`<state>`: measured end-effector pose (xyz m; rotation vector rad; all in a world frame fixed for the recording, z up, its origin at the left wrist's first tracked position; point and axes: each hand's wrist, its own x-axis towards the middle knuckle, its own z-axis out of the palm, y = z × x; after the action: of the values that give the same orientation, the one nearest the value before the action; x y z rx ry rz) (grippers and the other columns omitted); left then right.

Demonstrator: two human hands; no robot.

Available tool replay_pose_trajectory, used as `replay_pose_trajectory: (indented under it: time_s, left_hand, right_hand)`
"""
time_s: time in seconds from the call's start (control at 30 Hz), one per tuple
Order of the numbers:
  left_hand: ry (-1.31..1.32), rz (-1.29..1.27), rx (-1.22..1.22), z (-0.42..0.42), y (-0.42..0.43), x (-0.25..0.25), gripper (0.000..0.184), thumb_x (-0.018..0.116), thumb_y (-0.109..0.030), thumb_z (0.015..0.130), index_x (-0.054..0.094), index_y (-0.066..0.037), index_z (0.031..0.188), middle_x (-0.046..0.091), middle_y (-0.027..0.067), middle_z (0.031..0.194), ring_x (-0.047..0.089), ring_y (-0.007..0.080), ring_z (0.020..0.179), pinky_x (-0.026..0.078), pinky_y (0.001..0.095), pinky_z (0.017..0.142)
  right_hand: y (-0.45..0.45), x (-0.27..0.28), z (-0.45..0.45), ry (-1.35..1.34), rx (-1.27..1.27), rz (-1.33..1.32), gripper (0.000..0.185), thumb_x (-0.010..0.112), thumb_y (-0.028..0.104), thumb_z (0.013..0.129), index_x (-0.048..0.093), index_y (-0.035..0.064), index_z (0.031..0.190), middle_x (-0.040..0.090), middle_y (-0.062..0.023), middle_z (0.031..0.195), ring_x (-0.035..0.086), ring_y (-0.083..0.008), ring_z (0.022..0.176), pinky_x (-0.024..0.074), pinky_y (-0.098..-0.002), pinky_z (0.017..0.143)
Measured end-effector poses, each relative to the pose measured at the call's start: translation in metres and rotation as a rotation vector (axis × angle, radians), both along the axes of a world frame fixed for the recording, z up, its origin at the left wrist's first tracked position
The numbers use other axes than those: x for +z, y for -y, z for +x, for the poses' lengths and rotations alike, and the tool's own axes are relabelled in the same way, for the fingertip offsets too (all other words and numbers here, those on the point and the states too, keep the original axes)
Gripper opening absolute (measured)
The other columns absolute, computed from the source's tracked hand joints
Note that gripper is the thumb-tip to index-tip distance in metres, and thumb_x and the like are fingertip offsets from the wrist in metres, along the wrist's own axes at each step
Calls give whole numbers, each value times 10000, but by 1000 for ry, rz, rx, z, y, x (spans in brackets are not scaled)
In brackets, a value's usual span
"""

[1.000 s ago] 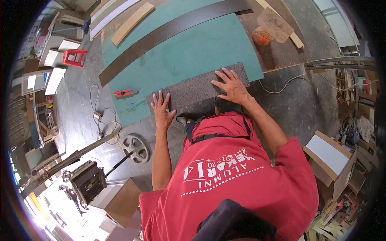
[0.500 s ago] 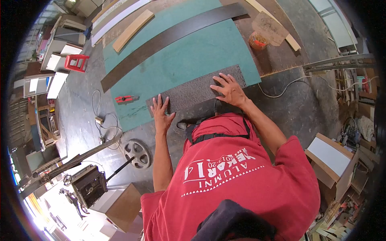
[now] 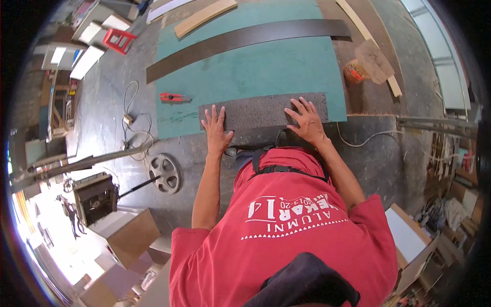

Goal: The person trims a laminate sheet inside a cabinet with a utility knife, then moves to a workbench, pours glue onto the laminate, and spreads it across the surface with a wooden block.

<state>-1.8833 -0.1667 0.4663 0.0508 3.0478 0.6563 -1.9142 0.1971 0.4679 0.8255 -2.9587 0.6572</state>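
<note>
Panel of thin, speckled dark grey-brown sheet, rectangular, lies flat along the near edge of the flat teal-green board, closer to the board's near right corner than to its near left. From my remote seat I judge it fairly light and stiff; the material I cannot confirm. Its grainy face looks dull, so I expect little slip under dry fingers, though thin corners might chip. Best hold, I think: both short ends, lifted evenly. Left hand: open, palm down, fingers spread and apparently resting on the panel's left end, thumb out toward the middle. Right hand: open too, fingers fanned over the panel toward its right end, short of the corner. I see neither hand closed around anything. Red-handled pliers lie near the board's left edge, apart from the left hand.
</note>
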Motion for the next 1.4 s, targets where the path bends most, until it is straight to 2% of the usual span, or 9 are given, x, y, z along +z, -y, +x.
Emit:
replay_pose_trajectory:
  time_s: [0.1,0.23,0.3,0.4,0.5,0.67,0.77,1.1,1.4]
  left_hand:
    - [-111,115,133,16,-5,2,939,766,-91,777,349,-215,1609,259,125,1693,155,408,1574,116,624,1247]
    - [-347,196,372,65,-12,4,832,734,-95,830,374,-121,1580,299,169,1660,216,417,1552,201,558,1244]
    - [-370,182,437,91,-21,1,816,730,-97,833,380,-100,1569,311,180,1649,242,429,1539,233,542,1238]
    - [-257,274,552,126,-31,-30,728,725,-104,838,453,-64,1512,393,201,1594,323,411,1504,292,485,1219]
    - [-33,468,615,147,-37,-58,522,710,-106,852,608,-9,1355,620,216,1373,558,366,1329,413,409,1135]
    - [75,652,634,140,-47,-58,457,715,-110,861,656,-23,1306,700,189,1256,657,323,1200,479,381,1054]
    - [89,716,623,128,-46,-58,440,716,-118,872,667,-30,1299,718,175,1234,684,294,1157,500,366,1021]
    - [63,857,547,84,-47,-42,418,689,-111,931,647,-34,1340,724,101,1212,685,175,1100,528,320,982]
    - [88,1119,551,66,-61,-49,423,712,-128,910,661,6,1308,739,117,1186,708,190,1075,553,328,952]
  right_hand:
    - [-6,7,-1,-34,23,-95,623,832,310,819,613,166,1384,457,-137,1543,380,-404,1453,322,-564,1196]
    - [-44,6,-15,-272,-552,-350,557,774,308,914,600,27,1362,551,-184,1452,479,-393,1375,378,-484,1142]
    - [-71,9,-28,-166,-784,-607,472,745,262,948,620,5,1324,609,-178,1384,571,-344,1287,419,-430,1115]
    - [-103,4,-36,-178,-851,-466,440,731,265,960,635,7,1303,630,-181,1348,602,-330,1248,443,-407,1091]
    - [-100,10,-39,-171,-634,-359,462,747,276,936,635,2,1292,599,-187,1379,561,-359,1295,427,-444,1093]
    - [-40,16,-31,-63,-76,-124,651,830,393,835,615,63,1354,482,-159,1525,416,-416,1427,361,-543,1151]
    - [-10,11,-33,-38,42,-10,790,856,479,774,577,115,1418,426,-146,1578,364,-429,1466,320,-602,1169]
    - [-1,17,-40,76,177,145,840,888,473,724,564,175,1439,387,-105,1615,346,-394,1488,299,-628,1183]
    - [5,32,-33,86,202,113,815,939,341,677,594,174,1397,428,-147,1549,397,-386,1441,320,-605,1174]
